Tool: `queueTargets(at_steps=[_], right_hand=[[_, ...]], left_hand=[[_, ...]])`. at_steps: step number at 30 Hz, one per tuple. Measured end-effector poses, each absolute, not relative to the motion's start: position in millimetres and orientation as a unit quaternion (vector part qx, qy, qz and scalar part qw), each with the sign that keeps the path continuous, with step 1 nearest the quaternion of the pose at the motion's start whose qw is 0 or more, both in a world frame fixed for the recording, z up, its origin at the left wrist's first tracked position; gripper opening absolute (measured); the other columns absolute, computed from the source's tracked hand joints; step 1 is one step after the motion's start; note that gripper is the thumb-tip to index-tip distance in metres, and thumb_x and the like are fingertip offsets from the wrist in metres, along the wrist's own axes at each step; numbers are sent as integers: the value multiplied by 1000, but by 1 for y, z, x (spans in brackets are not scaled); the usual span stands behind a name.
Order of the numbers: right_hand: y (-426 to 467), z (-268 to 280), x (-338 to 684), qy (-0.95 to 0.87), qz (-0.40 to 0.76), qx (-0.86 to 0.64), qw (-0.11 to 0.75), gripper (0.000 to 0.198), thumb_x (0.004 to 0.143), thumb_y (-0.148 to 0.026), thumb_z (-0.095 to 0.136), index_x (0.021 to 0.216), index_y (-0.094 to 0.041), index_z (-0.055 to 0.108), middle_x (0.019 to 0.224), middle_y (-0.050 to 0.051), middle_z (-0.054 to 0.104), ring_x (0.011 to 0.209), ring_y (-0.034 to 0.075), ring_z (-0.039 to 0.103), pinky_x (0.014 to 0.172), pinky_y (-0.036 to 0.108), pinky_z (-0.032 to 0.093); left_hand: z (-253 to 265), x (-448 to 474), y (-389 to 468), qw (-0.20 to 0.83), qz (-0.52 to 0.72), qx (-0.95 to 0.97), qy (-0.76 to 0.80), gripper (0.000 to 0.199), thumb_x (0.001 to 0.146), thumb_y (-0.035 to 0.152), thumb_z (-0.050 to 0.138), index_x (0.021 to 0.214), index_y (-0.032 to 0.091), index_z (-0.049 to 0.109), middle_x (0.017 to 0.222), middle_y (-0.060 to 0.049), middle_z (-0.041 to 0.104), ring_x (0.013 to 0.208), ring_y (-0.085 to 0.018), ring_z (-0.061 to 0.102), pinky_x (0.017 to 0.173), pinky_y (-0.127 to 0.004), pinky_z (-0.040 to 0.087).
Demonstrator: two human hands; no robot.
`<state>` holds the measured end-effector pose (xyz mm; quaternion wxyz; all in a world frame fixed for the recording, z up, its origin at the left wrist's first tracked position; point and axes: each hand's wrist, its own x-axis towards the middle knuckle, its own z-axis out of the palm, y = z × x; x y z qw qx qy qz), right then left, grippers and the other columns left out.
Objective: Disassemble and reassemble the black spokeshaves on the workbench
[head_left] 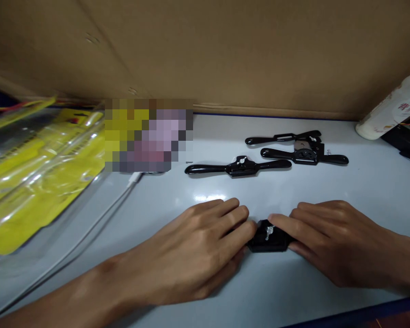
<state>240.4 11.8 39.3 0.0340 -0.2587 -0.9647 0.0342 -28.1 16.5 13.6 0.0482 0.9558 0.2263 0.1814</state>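
Black spokeshave [269,246]; left grip [208,246] on one end; right grip [341,243] opposite

A tall wall of plain brown cardboard [225,54] stands before me, along the far side of a smooth, pale grey-blue tabletop [276,296]. On its left part I see a slanting crease [104,48] and two small raised marks. The tabletop has a dark blue edging [362,312], visible at the near right and thinly at the back. The light is rather dim, but it makes one whitish, soft-edged reflection [210,197] on the glossy surface, near the middle.
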Motion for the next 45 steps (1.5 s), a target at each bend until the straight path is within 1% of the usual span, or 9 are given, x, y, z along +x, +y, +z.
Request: queueTargets(at_steps=[8,12,15,18,23,28,32,37,45], right_hand=[[14,40,242,-972,24,-230,33,30,85,-2,51,106,-21,62,81,0,62,66,15,49,54,31,29],[14,39,242,-970,35,-237,40,25,87,-2,51,101,-20,61,80,0,61,66,16,50,54,32,29],[12,37,242,-964,43,-260,41,34,90,-5,52,120,-16,61,81,1,64,66,16,54,56,31,33],[12,37,242,-967,23,-252,42,62,89,-5,51,150,-12,43,85,1,67,65,15,55,57,30,36],[13,40,242,-973,15,-230,27,73,80,0,49,150,-19,45,84,0,65,65,15,54,56,29,34],[13,40,241,-969,14,-244,20,46,79,-1,54,120,-19,60,82,0,63,68,17,53,54,32,30],[12,39,241,-970,21,-243,25,27,82,-1,54,98,-21,59,79,-1,60,66,16,50,54,33,28],[13,38,241,-962,48,-263,46,12,92,-10,55,94,-20,60,80,0,62,68,17,52,55,34,30],[13,38,240,-962,40,-264,51,8,96,-15,55,96,-19,63,81,1,64,69,17,54,56,34,31]], left_hand=[[13,-30,16,55,178,955,229,20,98,13,44,101,14,65,88,-9,67,76,-24,60,67,-37,56],[14,-29,16,57,177,955,231,19,98,13,46,100,14,64,88,-9,66,76,-24,59,66,-36,55],[14,-29,16,58,170,956,230,19,98,13,45,101,13,64,88,-9,65,75,-24,58,64,-38,54],[15,-29,16,54,171,957,230,20,98,13,44,101,13,64,86,-9,65,74,-25,58,63,-39,54],[15,-28,16,53,171,957,227,22,99,12,43,99,14,65,88,-10,66,76,-25,60,64,-38,55],[15,-28,17,52,170,956,232,20,97,12,45,100,14,65,89,-10,67,77,-24,60,66,-37,56],[14,-28,17,55,173,956,231,19,97,12,46,100,15,65,90,-10,67,77,-24,60,66,-37,55],[13,-28,17,56,176,956,226,20,98,12,45,101,13,65,90,-10,67,76,-25,60,64,-38,55],[15,-28,17,55,176,956,228,20,98,13,45,101,14,64,86,-9,66,74,-24,59,63,-37,54]])
